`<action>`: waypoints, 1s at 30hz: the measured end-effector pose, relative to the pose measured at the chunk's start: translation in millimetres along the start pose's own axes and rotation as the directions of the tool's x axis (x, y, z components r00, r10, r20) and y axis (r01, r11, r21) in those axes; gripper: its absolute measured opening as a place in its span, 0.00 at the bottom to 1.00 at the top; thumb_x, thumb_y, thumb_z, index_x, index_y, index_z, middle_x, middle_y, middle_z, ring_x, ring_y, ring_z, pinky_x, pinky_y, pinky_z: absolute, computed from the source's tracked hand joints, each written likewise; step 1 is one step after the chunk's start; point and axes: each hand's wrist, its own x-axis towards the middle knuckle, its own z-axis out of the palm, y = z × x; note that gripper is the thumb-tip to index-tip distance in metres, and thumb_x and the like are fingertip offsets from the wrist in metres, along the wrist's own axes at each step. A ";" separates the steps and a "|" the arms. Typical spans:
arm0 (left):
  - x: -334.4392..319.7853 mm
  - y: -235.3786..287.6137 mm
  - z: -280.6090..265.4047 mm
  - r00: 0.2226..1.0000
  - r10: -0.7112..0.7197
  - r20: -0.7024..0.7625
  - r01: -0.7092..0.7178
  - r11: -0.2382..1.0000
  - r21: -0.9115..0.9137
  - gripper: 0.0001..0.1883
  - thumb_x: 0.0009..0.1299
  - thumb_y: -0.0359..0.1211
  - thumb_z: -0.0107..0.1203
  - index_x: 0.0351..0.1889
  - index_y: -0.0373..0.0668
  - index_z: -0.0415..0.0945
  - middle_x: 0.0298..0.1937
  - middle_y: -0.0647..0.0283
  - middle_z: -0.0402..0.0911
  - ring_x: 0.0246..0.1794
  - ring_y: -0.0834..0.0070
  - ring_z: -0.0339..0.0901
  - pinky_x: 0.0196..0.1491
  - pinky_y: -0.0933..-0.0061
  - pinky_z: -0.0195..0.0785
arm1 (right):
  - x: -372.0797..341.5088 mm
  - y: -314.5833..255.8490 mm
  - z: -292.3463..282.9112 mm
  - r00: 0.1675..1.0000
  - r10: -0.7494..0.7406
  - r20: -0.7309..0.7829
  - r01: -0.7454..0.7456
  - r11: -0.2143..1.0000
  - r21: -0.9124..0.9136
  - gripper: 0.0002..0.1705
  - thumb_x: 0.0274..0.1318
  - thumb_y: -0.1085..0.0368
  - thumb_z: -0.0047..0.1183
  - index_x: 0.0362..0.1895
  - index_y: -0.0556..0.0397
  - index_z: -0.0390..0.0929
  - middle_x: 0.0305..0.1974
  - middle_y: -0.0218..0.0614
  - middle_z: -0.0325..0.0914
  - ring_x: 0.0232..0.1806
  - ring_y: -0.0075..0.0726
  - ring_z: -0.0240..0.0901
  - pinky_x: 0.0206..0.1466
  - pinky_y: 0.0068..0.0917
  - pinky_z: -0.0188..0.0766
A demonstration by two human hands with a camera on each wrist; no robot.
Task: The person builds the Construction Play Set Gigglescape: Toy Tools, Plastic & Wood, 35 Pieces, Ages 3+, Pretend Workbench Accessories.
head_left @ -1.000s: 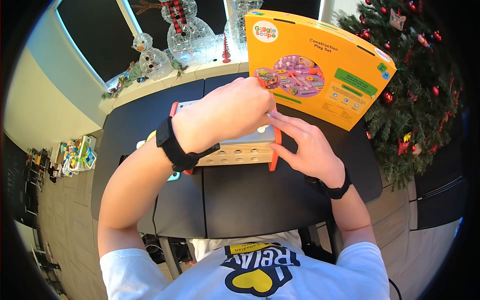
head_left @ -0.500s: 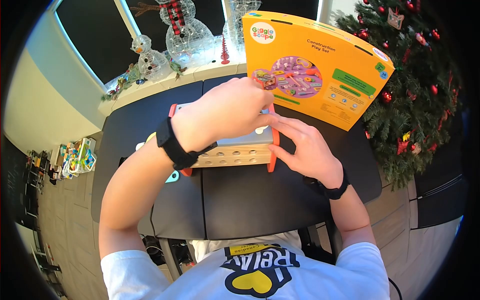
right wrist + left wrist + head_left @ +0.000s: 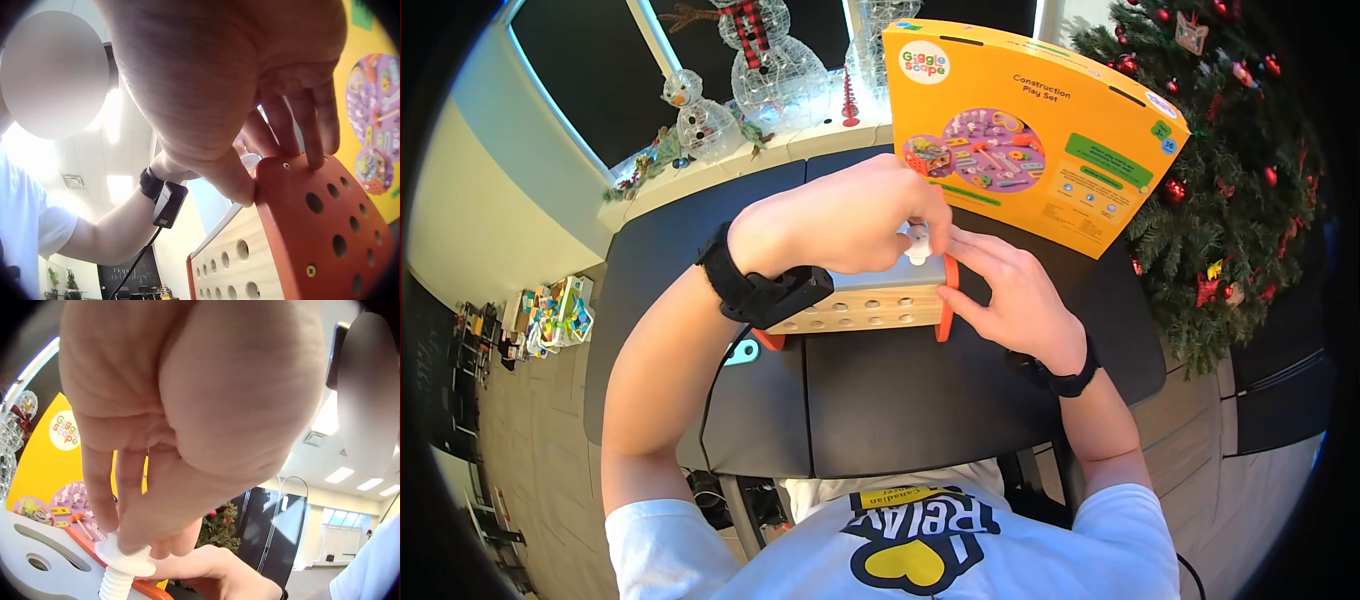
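A toy workbench (image 3: 870,300) of pale wood with a grey top and red ends stands on the black table. Over its right end my left hand (image 3: 855,215) pinches the head of a white toy screw (image 3: 119,575) between thumb and fingers. The screw's ribbed shank points down at the grey top (image 3: 47,565); its tip is out of frame. My right hand (image 3: 1015,290) lies against the red end panel (image 3: 331,231), fingers fairly straight along its upper edge and thumb at the front corner.
Behind the bench a yellow play set box (image 3: 1040,140) stands upright. A teal toy strip (image 3: 743,352) lies at the bench's front left. A decorated tree (image 3: 1220,200) is to the right, and wire snowmen (image 3: 705,115) stand on the sill.
My left hand has turned at the wrist, its fingers lifting and swinging round, so the white screw shows more clearly. The right hand keeps its place on the end panel.
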 end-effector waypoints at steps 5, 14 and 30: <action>1.8 21.2 13.5 0.965 -0.163 -0.204 0.229 0.904 0.361 0.07 0.70 0.33 0.64 0.36 0.38 0.86 0.36 0.54 0.85 0.38 0.51 0.84 0.42 0.53 0.77 | 0.6 -0.6 0.0 1.000 -0.014 -0.011 0.014 1.000 -0.003 0.31 0.57 0.62 0.67 0.65 0.56 0.79 0.65 0.47 0.79 0.61 0.55 0.79 0.64 0.43 0.77; 1.9 14.8 10.5 0.987 -0.159 0.014 0.150 0.956 0.253 0.07 0.66 0.26 0.62 0.40 0.35 0.86 0.40 0.50 0.85 0.44 0.50 0.83 0.49 0.54 0.76 | -0.8 1.5 1.0 0.999 -0.024 -0.023 0.024 1.000 -0.021 0.31 0.57 0.62 0.68 0.64 0.57 0.79 0.64 0.48 0.80 0.61 0.55 0.79 0.64 0.43 0.77; 2.0 27.5 14.7 0.933 -0.359 -0.038 0.349 0.870 0.349 0.08 0.67 0.29 0.65 0.42 0.35 0.85 0.40 0.49 0.85 0.44 0.50 0.83 0.47 0.54 0.76 | -0.4 1.9 2.7 0.999 -0.027 -0.018 0.027 0.999 -0.028 0.30 0.58 0.61 0.68 0.64 0.57 0.79 0.64 0.48 0.79 0.62 0.55 0.79 0.65 0.43 0.77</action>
